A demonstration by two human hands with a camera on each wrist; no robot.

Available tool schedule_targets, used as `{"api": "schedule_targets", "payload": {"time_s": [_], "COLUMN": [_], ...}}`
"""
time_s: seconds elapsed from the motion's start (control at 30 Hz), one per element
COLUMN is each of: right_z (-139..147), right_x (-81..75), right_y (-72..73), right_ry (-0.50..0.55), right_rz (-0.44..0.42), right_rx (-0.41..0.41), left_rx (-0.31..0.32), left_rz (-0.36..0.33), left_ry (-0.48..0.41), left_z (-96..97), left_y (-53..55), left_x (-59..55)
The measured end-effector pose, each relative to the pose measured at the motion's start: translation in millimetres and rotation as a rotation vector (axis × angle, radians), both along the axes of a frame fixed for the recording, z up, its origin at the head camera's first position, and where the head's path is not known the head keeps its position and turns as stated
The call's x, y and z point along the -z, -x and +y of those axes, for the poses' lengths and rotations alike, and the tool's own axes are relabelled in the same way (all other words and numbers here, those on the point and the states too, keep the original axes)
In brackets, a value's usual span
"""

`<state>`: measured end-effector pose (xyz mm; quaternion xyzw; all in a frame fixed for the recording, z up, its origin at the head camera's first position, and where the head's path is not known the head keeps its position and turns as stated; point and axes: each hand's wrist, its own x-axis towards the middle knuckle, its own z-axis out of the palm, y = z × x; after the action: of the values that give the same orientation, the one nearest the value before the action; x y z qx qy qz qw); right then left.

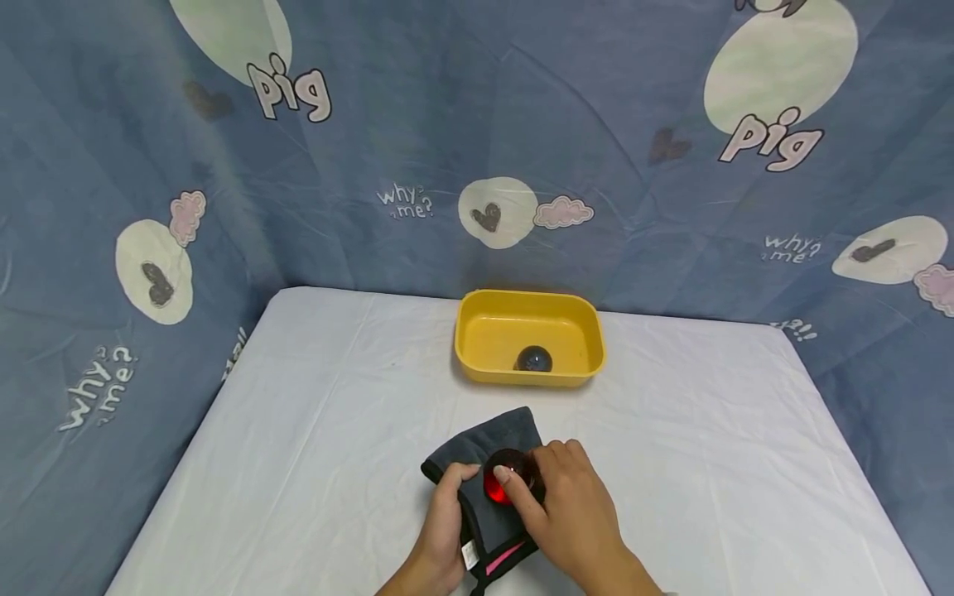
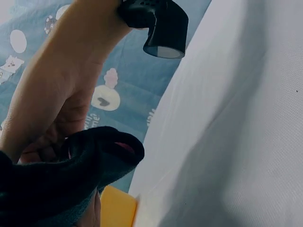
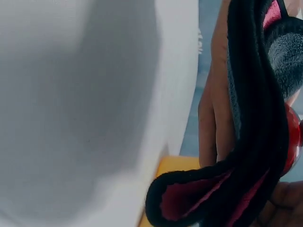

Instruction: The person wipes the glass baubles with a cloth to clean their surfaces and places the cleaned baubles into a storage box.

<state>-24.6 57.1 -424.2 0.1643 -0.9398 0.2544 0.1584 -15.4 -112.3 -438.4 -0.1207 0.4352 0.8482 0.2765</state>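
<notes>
A dark grey cloth (image 1: 477, 447) with black edging and a pink underside is held above the white surface by my left hand (image 1: 440, 534). My left thumb lies on top of it, and the other fingers are mostly hidden beneath. Against the cloth sits a clear red ball (image 1: 495, 488), gripped between the thumb and fingers of my right hand (image 1: 577, 517). In the right wrist view the red ball (image 3: 292, 137) shows beside the folded cloth (image 3: 258, 94). The left wrist view has the cloth (image 2: 104, 156) bunched, with the ball out of sight.
Beyond the hands, a yellow tub (image 1: 469, 368) stands near the back edge of the white-covered table (image 1: 298, 447). A dark, shiny ball (image 1: 534, 358) lies inside it near the front wall. Blue printed fabric (image 1: 358, 248) hangs behind and at both sides.
</notes>
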Motion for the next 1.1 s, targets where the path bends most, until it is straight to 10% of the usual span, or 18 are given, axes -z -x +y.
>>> {"api": "schedule_targets", "payload": {"time_s": [0.5, 1.1], "right_z": [2.3, -6.0], "right_x": [-3.2, 3.5], "right_y": [-6.1, -1.4], "right_ry": [-0.125, 0.046], "right_rz": [0.154, -0.083], "right_rx": [-0.245, -0.027], "left_rx": [-0.046, -0.028], "left_rz": [0.029, 0.004], "left_ry": [0.023, 0.01], "left_z": [-1.7, 2.1], "left_y": [4.8, 2.1], "left_x": [-1.7, 1.3]}}
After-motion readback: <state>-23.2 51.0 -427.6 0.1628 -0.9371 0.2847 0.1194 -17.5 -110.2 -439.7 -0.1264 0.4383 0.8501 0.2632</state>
